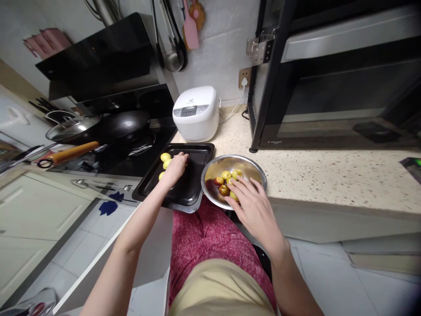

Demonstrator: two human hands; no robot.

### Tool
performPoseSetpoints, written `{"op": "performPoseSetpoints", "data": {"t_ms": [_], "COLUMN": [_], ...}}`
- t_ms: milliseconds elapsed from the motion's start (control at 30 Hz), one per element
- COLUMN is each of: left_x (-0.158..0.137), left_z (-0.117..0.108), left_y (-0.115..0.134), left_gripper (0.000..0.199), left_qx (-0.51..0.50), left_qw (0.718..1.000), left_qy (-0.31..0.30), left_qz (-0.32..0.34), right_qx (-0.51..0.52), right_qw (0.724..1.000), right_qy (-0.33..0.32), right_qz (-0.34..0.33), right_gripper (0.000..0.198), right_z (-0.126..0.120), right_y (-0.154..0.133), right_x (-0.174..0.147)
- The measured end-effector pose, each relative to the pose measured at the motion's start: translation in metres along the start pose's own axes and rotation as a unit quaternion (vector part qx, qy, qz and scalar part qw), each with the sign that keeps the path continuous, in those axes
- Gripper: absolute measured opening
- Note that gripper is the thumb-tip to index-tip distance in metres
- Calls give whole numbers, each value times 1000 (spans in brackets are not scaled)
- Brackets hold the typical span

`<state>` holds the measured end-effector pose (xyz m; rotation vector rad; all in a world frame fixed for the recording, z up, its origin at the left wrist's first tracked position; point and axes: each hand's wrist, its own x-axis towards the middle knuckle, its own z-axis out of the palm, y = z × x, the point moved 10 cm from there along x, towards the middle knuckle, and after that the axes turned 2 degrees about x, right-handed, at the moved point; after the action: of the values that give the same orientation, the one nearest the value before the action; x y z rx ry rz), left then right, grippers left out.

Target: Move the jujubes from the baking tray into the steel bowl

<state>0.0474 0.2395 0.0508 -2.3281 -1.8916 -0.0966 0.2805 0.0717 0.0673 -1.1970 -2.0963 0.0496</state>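
Observation:
My left hand (177,167) is over the black baking tray (194,175), its fingers bent down and closed. Whatever they may hold is hidden beneath them. Just left of it, several yellow-green fruits that look like fresh jujubes (165,157) lie in a row along the tray's left side. To the right stands a stainless steel bowl (259,169) with more of these fruits, some yellow-green and some mottled red-brown (224,190). My right hand (251,199) reaches over the bowl's near right rim, fingers apart, the tips at the fruits.
A white rice cooker (196,115) stands behind the tray. On the left is a stove with a wok (123,125), whose wooden handle (74,152) sticks out, and a lidded pan (74,127). A microwave-like oven (335,96) sits in a black rack at right.

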Motion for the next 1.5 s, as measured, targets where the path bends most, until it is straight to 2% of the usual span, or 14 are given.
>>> {"op": "performPoseSetpoints", "data": {"t_ms": [100,167,233,300,433,533,667,767,900,1067,1233,1500], "left_x": [-9,-19,-33,-49,-76,-91,-102,-103,-103,-107,-113,-122], "left_z": [-18,-37,-57,-70,-73,-66,-57,-53,-53,-50,-49,-56], "left_y": [16,35,59,82,121,137,146,147,151,153,156,157], "left_gripper": [23,23,25,27,26,33,29,18,23,32,32,25], "left_qx": [-25,-84,-173,-233,-281,-294,-290,-288,-301,-302,-316,-357], "left_qw": [999,993,975,957,940,935,938,939,933,932,927,911], "left_qy": [30,72,113,127,98,75,47,31,24,29,28,54], "left_qz": [10,35,78,115,165,183,187,184,195,197,200,198], "right_qx": [-9,-11,-5,8,34,38,53,64,70,67,45,30], "right_qw": [1000,1000,1000,1000,998,995,991,992,995,997,999,999], "right_qy": [-7,-9,-7,1,42,84,110,98,72,25,-4,-17], "right_qz": [5,7,9,12,22,40,51,36,19,-1,-23,-2], "right_gripper": [36,35,35,33,30,26,22,21,23,26,28,32], "right_z": [1,2,2,0,-10,-22,-34,-34,-27,-14,-7,-9], "right_y": [0,1,2,4,10,17,22,19,12,7,2,4], "right_x": [1,1,1,-1,-8,-14,-18,-18,-18,-19,-19,-18]}}
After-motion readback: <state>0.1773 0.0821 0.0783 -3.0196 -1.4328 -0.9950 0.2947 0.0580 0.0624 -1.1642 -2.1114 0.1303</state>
